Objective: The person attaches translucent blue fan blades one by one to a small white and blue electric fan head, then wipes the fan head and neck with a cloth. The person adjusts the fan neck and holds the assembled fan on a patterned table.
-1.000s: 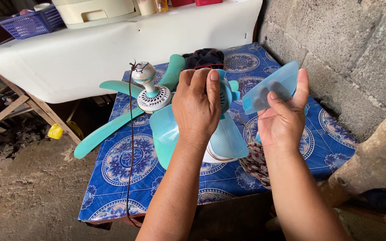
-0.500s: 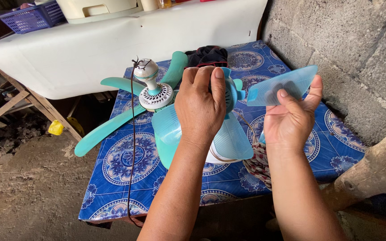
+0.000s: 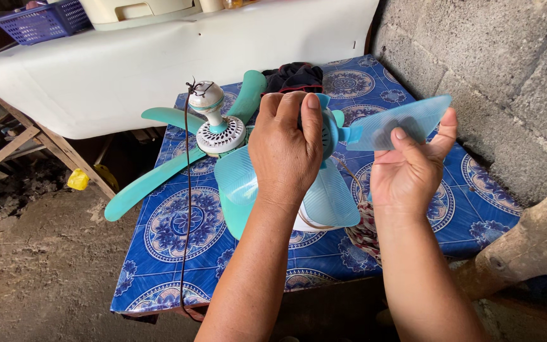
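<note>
Turquoise fan hub point(image 3: 330, 130), gripped from above by the left hand point(image 3: 284, 149) to steady it over the blue patterned table point(image 3: 178, 244), meets a translucent blue blade point(image 3: 400, 121) pinched by the right hand point(image 3: 409, 171) just beside the hub.

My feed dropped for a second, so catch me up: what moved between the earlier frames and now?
The right hand swung the loose translucent blue blade from tilted upright to nearly level and brought its narrow end in against the fan hub. The left hand kept its grip over the hub. The second fan and the blue patterned tablecloth stayed put.
</note>
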